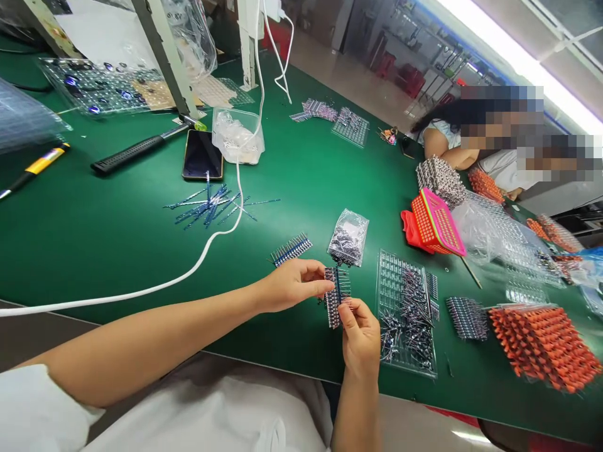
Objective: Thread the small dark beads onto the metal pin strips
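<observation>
A narrow strip of small circuit boards (333, 314), with a row of thin metal leads along one side, is held between both hands above the table's front edge. My left hand (294, 284) pinches its upper part between thumb and fingers. Lower down, my right hand (360, 329) grips its right side with thumb and fingertips. A similar strip with leads (291, 250) lies just beyond my left hand. Behind the held strip is a clear bag of small dark parts (348, 237). To the right of my right hand, a clear plastic tray (386, 276) carries loose dark leaded parts.
A white cable (188, 275) crosses the green table. Blue strips (207, 204), a phone (202, 157), a hammer (136, 154) and a plastic tub (238, 135) lie at left. A pink-orange basket (438, 223) and stacked orange parts (546, 345) stand right. Two people sit at far right.
</observation>
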A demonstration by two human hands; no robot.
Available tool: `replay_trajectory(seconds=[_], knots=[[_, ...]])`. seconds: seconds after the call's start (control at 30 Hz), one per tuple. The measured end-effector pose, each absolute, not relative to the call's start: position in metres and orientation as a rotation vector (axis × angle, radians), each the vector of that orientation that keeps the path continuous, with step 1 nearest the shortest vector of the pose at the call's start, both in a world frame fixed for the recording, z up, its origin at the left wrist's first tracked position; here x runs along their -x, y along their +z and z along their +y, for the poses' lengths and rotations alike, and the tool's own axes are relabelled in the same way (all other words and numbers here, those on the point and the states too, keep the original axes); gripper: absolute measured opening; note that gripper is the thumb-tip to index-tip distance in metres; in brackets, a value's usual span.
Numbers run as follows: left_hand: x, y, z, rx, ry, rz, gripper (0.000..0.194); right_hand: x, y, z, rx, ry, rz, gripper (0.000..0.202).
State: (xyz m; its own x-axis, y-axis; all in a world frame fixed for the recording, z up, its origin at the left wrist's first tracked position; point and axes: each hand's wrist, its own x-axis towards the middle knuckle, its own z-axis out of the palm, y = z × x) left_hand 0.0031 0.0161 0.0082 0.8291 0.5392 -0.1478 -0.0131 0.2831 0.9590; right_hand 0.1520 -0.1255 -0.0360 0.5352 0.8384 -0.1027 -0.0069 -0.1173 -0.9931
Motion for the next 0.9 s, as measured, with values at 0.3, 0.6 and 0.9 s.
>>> replay_trajectory(seconds=[0.3, 0.6, 0.9], knots=[[-0.005, 0.007, 0.020, -1.131, 0.426, 0.612, 0.025, -0.151, -0.032, -0.139, 1.515, 0.815, -0.661, 0.038], [-0.005, 0.007, 0.005, -1.254, 0.419, 0.623, 0.022, -0.144, -0.027, -0.168, 1.693, 0.308, -0.930, 0.029], [-0.008, 0.002, 0.000, -1.121, 0.396, 0.612, 0.022, -0.127, -0.025, -0.147, 1.775, -0.304, -1.564, 0.045]])
